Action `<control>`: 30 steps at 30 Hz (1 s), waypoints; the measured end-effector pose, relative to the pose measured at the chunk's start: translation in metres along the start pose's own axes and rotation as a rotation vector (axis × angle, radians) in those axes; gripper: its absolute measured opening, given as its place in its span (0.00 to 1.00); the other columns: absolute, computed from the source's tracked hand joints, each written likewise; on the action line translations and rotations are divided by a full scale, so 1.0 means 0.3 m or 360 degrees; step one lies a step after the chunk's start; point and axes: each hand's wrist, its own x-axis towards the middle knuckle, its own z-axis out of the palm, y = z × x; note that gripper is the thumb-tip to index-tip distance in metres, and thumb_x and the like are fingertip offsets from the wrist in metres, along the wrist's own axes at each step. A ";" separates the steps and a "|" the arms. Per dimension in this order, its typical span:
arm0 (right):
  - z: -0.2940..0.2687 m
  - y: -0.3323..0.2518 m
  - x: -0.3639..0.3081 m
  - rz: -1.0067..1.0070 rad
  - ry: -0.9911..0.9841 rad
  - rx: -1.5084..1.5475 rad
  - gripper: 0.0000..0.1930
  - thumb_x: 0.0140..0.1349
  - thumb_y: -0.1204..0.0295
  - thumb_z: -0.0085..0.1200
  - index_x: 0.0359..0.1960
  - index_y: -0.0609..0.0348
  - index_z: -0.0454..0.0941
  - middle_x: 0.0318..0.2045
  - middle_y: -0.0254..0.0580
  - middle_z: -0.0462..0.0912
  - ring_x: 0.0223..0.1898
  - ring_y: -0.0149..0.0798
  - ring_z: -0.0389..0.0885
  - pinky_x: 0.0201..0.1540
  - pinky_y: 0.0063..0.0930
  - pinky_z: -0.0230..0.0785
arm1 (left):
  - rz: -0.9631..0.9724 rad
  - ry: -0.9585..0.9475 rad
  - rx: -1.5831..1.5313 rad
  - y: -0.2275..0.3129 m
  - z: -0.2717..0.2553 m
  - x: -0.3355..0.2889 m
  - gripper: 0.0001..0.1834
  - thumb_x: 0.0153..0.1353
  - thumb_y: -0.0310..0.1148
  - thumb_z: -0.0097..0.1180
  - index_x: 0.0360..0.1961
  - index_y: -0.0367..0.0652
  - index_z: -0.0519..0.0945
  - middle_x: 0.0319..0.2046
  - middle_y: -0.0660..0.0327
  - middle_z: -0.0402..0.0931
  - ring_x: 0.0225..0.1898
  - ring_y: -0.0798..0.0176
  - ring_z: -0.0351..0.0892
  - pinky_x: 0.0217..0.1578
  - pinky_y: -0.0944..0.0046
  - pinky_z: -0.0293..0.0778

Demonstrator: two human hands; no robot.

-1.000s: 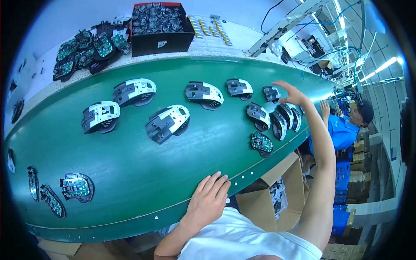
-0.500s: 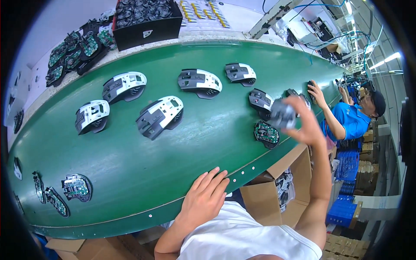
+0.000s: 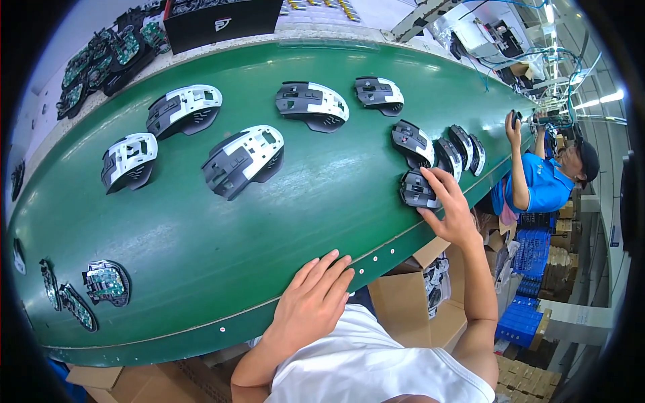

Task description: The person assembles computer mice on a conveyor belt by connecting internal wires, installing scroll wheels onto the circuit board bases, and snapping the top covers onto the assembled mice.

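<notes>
My right hand point(image 3: 449, 209) grips a dark computer mouse shell point(image 3: 416, 189) at the near right of the green belt, thumb on its near side and fingers over its far side. Whatever lies beneath that shell is hidden. My left hand point(image 3: 312, 295) holds nothing; it rests flat on the belt's near edge with its fingers stretched out. Just beyond the gripped shell sit several grey-and-white mouse shells, among them one point(image 3: 413, 142) with a dark front. More such shells, including a large one point(image 3: 243, 161), are spread across the middle and left.
Circuit boards in black mouse bases point(image 3: 107, 282) lie at the near left. A black box point(image 3: 222, 25) and piled boards point(image 3: 111, 60) stand beyond the far edge. Below the near edge is an open cardboard box point(image 3: 403, 305). A co-worker in blue point(image 3: 543, 185) handles something dark farther right.
My right hand has lowered the dark shell onto the near-right spot where a circuit board lay exposed. My left hand has stayed flat. The view has shifted slightly.
</notes>
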 end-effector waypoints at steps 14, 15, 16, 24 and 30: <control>0.055 -0.018 0.030 -0.0050 0.0093 -0.0194 0.40 0.54 0.66 0.70 0.71 0.48 0.70 0.53 0.51 0.73 0.52 0.56 0.74 0.57 0.45 0.69 | 0.0028 0.0030 0.0000 -0.012 -0.013 -0.023 0.19 0.61 0.30 0.60 0.53 0.37 0.82 0.60 0.56 0.77 0.66 0.50 0.72 0.65 0.48 0.66; 0.053 -0.015 0.039 -0.0045 0.0066 -0.0203 0.40 0.54 0.65 0.71 0.71 0.47 0.70 0.52 0.51 0.73 0.52 0.56 0.74 0.57 0.44 0.69 | 0.0025 0.0028 -0.0001 -0.013 -0.013 -0.025 0.19 0.61 0.30 0.60 0.53 0.37 0.82 0.60 0.56 0.77 0.66 0.50 0.72 0.65 0.48 0.66; 0.057 -0.013 0.046 0.0016 0.0061 -0.0158 0.40 0.55 0.64 0.71 0.71 0.45 0.70 0.51 0.50 0.73 0.51 0.54 0.74 0.55 0.44 0.71 | 0.0032 0.0025 -0.0006 -0.015 -0.013 -0.026 0.19 0.61 0.30 0.60 0.53 0.37 0.82 0.60 0.55 0.77 0.66 0.50 0.72 0.65 0.48 0.66; 0.169 -0.258 0.133 0.0011 0.0160 -0.0039 0.33 0.64 0.62 0.62 0.69 0.57 0.67 0.58 0.61 0.70 0.55 0.63 0.72 0.59 0.51 0.68 | 0.0028 0.0030 0.0010 -0.020 -0.021 -0.038 0.19 0.62 0.30 0.60 0.53 0.37 0.81 0.61 0.55 0.77 0.66 0.51 0.72 0.66 0.49 0.66; 0.159 -0.282 0.168 -0.0097 0.0182 -0.0078 0.31 0.63 0.65 0.63 0.68 0.56 0.69 0.58 0.59 0.70 0.54 0.61 0.72 0.57 0.50 0.68 | 0.0024 0.0083 -0.0031 -0.026 -0.018 -0.058 0.19 0.62 0.31 0.60 0.54 0.37 0.81 0.61 0.55 0.76 0.66 0.51 0.71 0.66 0.49 0.66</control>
